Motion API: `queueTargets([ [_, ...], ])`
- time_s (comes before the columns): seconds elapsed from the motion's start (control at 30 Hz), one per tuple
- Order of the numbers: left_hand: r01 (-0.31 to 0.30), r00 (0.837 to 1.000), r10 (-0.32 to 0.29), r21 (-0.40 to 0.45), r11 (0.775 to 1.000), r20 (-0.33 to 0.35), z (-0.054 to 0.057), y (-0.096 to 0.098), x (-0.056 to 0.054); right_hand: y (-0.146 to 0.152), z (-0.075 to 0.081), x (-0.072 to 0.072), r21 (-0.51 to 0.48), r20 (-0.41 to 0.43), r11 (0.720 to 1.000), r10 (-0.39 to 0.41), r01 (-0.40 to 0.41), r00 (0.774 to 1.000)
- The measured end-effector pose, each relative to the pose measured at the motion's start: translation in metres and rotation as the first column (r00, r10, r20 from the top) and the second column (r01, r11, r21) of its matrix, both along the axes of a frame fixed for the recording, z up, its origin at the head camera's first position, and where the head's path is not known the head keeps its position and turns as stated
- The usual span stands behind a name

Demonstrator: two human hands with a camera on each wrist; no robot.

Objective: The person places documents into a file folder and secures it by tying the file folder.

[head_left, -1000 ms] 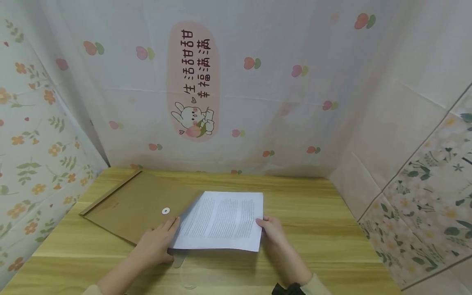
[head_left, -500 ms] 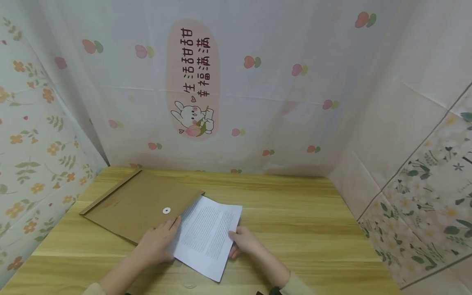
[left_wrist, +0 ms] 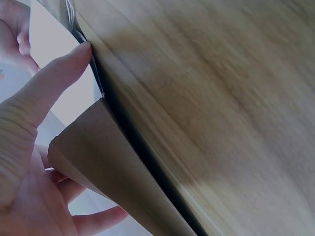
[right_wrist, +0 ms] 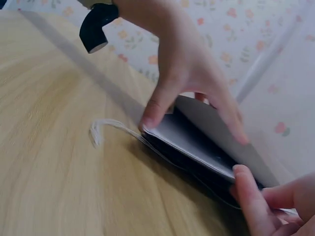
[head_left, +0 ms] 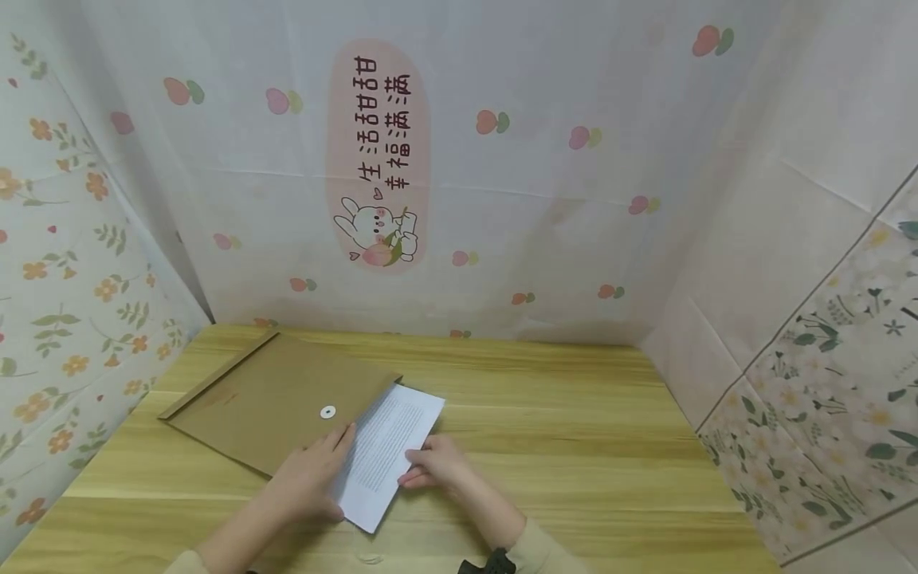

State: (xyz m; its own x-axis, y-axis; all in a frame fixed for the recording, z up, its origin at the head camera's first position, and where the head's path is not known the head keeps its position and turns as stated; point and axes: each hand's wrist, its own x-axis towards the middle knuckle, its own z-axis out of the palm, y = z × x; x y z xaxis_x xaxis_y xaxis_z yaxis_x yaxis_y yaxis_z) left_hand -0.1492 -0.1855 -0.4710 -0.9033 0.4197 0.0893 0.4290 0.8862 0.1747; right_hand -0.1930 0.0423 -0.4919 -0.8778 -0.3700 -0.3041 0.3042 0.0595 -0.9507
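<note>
The envelope (head_left: pixel 276 399) is brown, its button (head_left: pixel 327 412) white, the paper (head_left: pixel 387 446) white with grey lines, the table (head_left: pixel 574 430) yellowish wood-grained, the backdrop (head_left: pixel 538 56) pale with pink-and-green motifs.

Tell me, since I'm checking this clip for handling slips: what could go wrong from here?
The printed paper is only partly inside the brown envelope, with the right hand pinching its outer edge, so it might crease if pushed unevenly. The white string trails loose by the envelope's mouth and could get caught as the paper moves. Only the left hand steadies the envelope, so it might slide if that hold slips.
</note>
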Motion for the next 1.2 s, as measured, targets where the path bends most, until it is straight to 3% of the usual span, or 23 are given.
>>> queueTargets([
  [0.2,0.006,1.000,-0.006,-0.001,1.000,-0.010,0.000,0.001,0.001,-0.027,-0.004,-0.003,-0.058,0.001,0.993,-0.105,0.104,0.995],
  [0.43,0.016,0.999,-0.015,0.012,1.000,-0.032,0.001,0.001,0.002,-0.047,-0.003,-0.011,-0.081,0.017,0.987,-0.140,0.141,0.990],
  [0.73,0.016,1.000,-0.015,0.036,0.999,-0.017,-0.001,0.005,-0.001,-0.056,0.000,-0.017,0.165,-0.122,0.979,-0.099,0.118,0.988],
  [1.03,0.015,1.000,-0.014,0.050,0.999,-0.013,-0.004,0.005,-0.002,-0.070,-0.011,-0.035,-0.023,0.044,0.981,-0.191,0.192,0.981],
  [1.2,0.028,0.998,-0.025,0.058,0.998,-0.050,-0.005,0.003,-0.002,-0.076,-0.013,-0.041,-0.053,0.075,0.982,-0.175,0.179,0.982],
])
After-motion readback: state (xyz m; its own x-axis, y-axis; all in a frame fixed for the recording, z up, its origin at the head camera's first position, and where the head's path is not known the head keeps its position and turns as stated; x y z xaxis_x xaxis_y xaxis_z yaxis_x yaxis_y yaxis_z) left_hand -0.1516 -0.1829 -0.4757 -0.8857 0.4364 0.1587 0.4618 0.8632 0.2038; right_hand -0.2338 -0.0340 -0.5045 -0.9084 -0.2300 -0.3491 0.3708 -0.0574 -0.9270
